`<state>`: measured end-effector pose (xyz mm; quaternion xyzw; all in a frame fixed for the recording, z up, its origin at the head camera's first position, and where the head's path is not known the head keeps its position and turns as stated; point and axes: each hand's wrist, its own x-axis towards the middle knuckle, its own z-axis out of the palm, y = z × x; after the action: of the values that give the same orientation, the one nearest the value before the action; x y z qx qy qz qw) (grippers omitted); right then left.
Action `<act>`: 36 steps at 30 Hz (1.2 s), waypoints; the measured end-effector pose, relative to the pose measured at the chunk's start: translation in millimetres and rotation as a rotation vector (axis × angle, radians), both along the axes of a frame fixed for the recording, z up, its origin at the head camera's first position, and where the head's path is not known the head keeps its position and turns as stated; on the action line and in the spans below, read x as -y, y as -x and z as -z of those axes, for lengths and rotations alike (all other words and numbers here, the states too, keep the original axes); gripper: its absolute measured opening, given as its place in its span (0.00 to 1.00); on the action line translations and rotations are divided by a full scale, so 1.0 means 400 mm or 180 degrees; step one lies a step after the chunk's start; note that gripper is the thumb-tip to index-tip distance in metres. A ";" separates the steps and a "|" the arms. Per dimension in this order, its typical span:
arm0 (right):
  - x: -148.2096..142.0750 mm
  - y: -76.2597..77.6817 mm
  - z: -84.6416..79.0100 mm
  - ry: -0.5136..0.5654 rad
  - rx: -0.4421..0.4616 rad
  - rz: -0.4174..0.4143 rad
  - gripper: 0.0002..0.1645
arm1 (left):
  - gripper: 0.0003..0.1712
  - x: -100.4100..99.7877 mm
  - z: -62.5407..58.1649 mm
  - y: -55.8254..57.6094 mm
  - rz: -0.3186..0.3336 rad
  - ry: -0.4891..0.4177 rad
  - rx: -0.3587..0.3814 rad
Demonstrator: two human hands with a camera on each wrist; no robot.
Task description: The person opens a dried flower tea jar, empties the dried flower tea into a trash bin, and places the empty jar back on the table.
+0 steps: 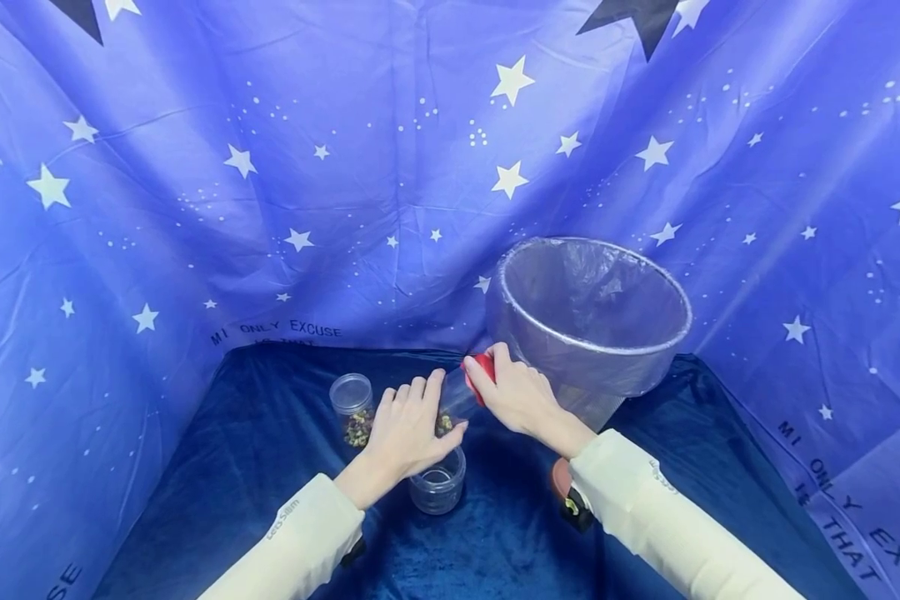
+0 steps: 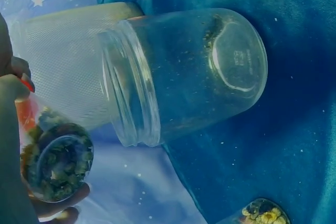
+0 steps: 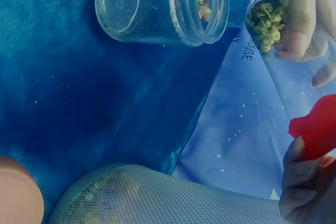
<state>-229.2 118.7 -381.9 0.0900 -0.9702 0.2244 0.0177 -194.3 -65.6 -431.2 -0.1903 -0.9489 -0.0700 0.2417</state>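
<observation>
My left hand [image 1: 408, 425] grips a clear jar [image 1: 461, 394] that is tilted on its side above the cloth. Dried flower buds lie toward its base, which faces the camera in the left wrist view [image 2: 60, 163]. At the jar's other end, my right hand [image 1: 516, 392] holds a red lid [image 1: 482, 377] with curled fingers; whether it is still screwed on I cannot tell. Below the left hand stands an uncapped clear jar [image 1: 437, 492], with a few dark crumbs at its bottom in the left wrist view.
Another clear jar [image 1: 352, 408] with dried flowers stands left of the left hand. A mesh bin [image 1: 592, 367] with a clear plastic liner stands behind the right hand. A pinkish-orange round object [image 1: 561, 477] lies under the right sleeve. Dark blue cloth [image 1: 270, 467] covers the table.
</observation>
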 end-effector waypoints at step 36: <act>-0.027 -0.029 0.075 0.0451 -0.1409 -0.0561 0.14 | 0.41 0.020 0.018 -0.003 0.0938 -0.0274 -0.0527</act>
<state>-217.5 129.5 -412.0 0.2198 -0.9129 0.2675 0.2164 -193.3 -73.8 -438.3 -0.3220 -0.8837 -0.1293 0.3140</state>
